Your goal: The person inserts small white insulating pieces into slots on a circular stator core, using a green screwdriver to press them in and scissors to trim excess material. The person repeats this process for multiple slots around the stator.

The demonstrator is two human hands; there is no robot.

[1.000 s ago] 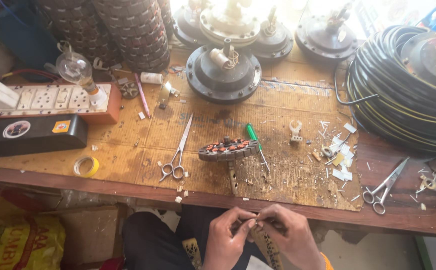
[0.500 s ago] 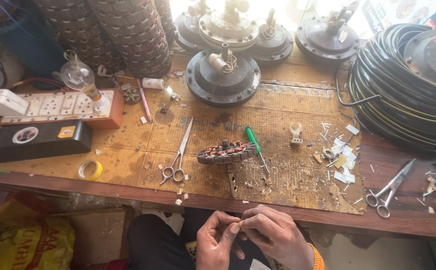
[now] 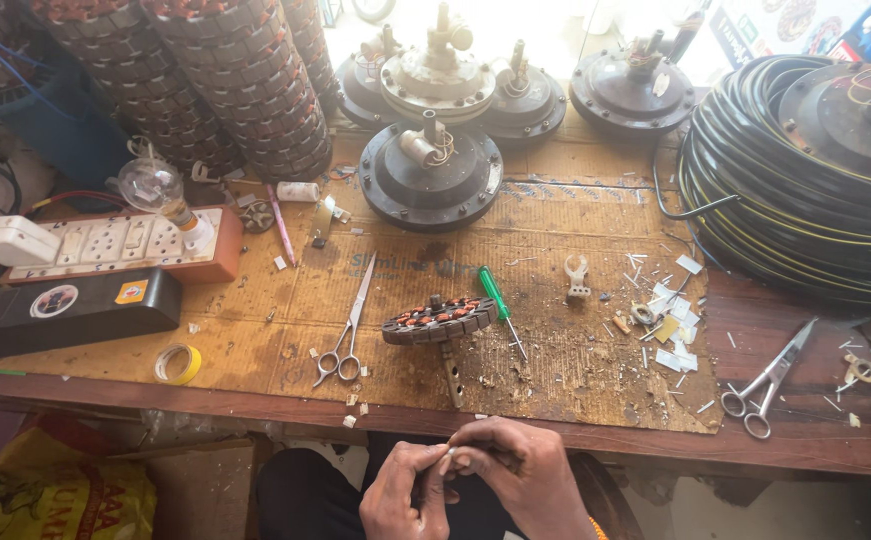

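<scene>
nearest the camera, the left hand (image 3: 403, 492) and right hand (image 3: 518, 472) meet just below the bench edge, fingertips pinched narrow around something too small to make out, perhaps a fine wire or sleeve. over the last second the hands have shifted a little and the right has curled over the left, so the fiddly work looks to be tightening up rather than finished.

just past the edge, on the cardboard mat (image 3: 256, 345), lies the wound stator (image 3: 440, 320), apart from both hands, with a green screwdriver (image 3: 500, 306) touching its right side and scissors (image 3: 347, 330) to its left. a yellow tape roll (image 3: 177, 363) sits further left, a second pair of scissors (image 3: 768, 380) to the right on bare wood.

further back stand a dark fan motor housing (image 3: 431, 172), a switchboard with bulb (image 3: 126, 240), and a coil of black cable (image 3: 786, 190).
</scene>
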